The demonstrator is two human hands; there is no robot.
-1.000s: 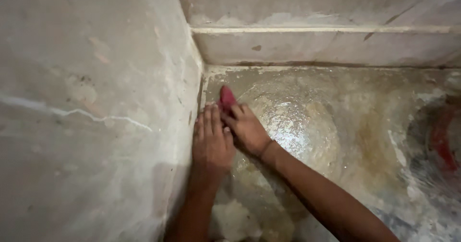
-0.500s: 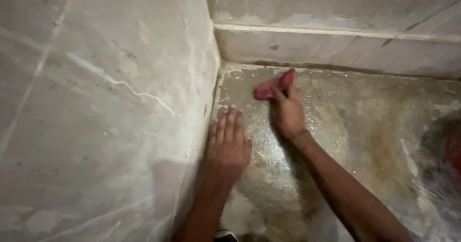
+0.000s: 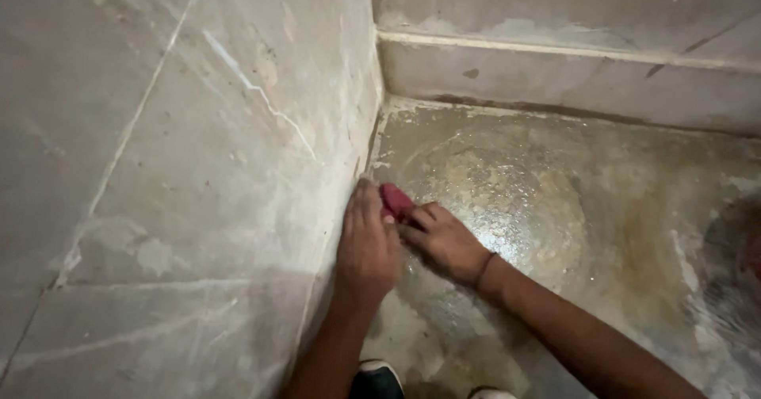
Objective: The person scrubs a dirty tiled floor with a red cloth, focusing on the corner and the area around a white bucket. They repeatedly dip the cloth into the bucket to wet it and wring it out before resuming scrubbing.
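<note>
right hand (image 3: pixel 444 239) presses red scrubber (image 3: pixel 395 200) on wet floor (image 3: pixel 555 209).

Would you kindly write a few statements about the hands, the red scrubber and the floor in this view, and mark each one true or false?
1. The right hand holds a red scrubber. True.
2. The left hand is raised high on the wall. False: it lies flat on the floor beside the wall's base.
3. The floor looks wet and shiny. True.
4. The scrubber is blue. False: it is red.
</note>
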